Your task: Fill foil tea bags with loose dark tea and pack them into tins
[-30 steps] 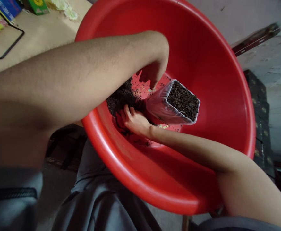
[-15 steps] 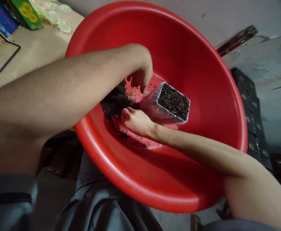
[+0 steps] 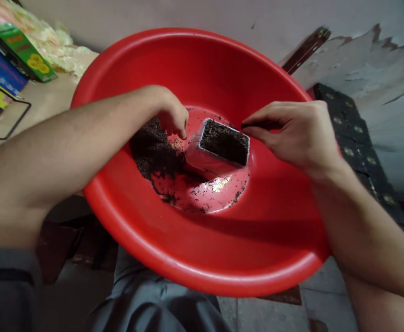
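A clear plastic bag (image 3: pixel 202 159) packed with dark soil (image 3: pixel 226 140) stands tilted in a big red plastic basin (image 3: pixel 209 276). My left hand (image 3: pixel 174 115) hangs over the basin floor just left of the bag, fingers bent downward and partly apart; nothing shows in them, though the palm is hidden. To the right of the bag and above its open top, my right hand (image 3: pixel 295 133) has thumb and fingers pinched together, with dark soil between them. A heap of loose soil (image 3: pixel 153 147) lies below my left wrist, on the left of the basin.
Crumbs of soil are scattered over the basin floor. Left of the basin, a tabletop (image 3: pixel 55 99) carries books (image 3: pixel 3 62) in a black wire holder, a green box (image 3: pixel 32 60) and pale flowers (image 3: pixel 56 44). Dark stacked blocks (image 3: pixel 350 129) stand at the right by the peeling wall.
My right hand has moved from the soil heap, up and right past the bag. My left hand stays beside the bag. The view has shifted, and the soil's top now looks partly shaded.
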Demonstrator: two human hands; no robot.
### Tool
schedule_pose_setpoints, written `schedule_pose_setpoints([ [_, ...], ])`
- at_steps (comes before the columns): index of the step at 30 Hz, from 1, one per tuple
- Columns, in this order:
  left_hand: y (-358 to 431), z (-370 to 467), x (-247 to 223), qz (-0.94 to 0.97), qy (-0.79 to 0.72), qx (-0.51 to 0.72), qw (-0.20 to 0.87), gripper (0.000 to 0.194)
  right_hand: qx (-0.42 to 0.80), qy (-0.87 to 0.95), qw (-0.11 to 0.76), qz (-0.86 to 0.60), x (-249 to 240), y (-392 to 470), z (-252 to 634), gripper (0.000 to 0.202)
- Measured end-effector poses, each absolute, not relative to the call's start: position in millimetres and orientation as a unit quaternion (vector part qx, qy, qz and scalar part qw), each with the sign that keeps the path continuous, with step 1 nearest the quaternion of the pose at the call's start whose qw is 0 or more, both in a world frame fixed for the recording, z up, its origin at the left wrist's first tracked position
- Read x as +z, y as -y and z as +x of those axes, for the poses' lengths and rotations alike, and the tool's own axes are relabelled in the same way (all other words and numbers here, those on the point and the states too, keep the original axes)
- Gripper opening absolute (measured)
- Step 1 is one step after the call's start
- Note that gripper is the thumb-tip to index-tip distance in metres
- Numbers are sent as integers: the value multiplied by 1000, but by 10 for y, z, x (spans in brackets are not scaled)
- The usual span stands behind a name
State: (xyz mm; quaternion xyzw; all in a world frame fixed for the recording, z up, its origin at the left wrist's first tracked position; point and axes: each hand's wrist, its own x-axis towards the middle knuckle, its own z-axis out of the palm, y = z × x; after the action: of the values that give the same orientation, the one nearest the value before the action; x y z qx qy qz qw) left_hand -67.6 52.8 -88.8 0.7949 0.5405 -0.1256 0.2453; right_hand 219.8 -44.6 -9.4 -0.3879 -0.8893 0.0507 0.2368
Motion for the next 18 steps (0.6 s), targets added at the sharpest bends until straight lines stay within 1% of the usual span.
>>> schedule_pose_setpoints([
  [3, -467, -659, -744, 796, -494, -196, 288, 58, 91, 888, 275, -358, -200, 383, 2255, 8],
  [8, -405, -604, -642, 772, -504, -224, 316, 59, 90, 885, 319, -328, -240, 397, 2260, 8],
  [12, -345, -575, -587, 772, -511, -237, 293, 58, 71, 886, 357, -287, -237, 402, 2265, 8],
  [15, -345, -578, -542, 790, -508, -220, 263, 57, 73, 890, 347, -286, -271, 369, 2267, 14],
  [18, -371, -591, -507, 817, -500, -175, 228, 53, 96, 891, 339, -286, -315, 332, 2260, 21],
])
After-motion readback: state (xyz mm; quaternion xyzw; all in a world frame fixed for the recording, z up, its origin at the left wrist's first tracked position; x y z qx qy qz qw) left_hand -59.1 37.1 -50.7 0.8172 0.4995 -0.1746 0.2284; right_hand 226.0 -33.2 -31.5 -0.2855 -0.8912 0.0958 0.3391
